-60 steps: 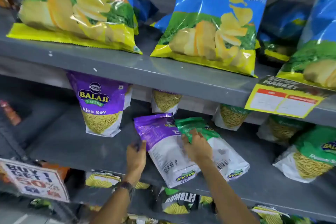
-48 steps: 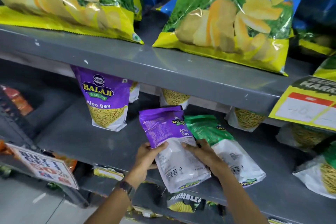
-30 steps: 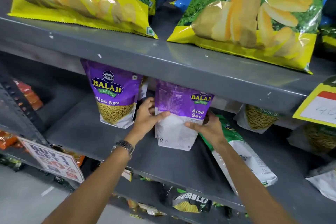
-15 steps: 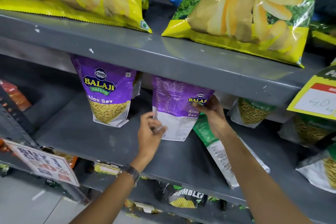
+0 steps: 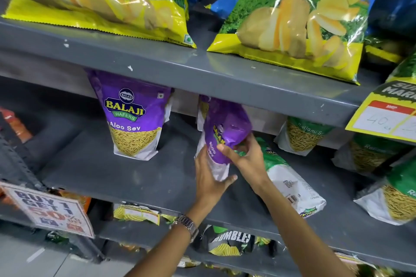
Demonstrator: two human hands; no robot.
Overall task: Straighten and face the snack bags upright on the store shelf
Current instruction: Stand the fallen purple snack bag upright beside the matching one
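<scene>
**Turning the purple bag to face front**

Both hands hold the purple bag [image 5: 222, 130] over the middle shelf [image 5: 135, 177], just right of the standing purple bag [image 5: 135, 117]. The left hand [image 5: 209, 177] cups its white bottom, fingers curled around it. The right hand [image 5: 245, 157] pinches its side, thumb on the front.

To do this well, I think the hands should twist the bag until its name faces out, then set its flat bottom down and let go gently so it does not tip.

Right now the bag is long up and down, top under the upper shelf [image 5: 202, 72]. Its front points left, not out. The green bag [image 5: 286, 177] lies flat beside it.
</scene>
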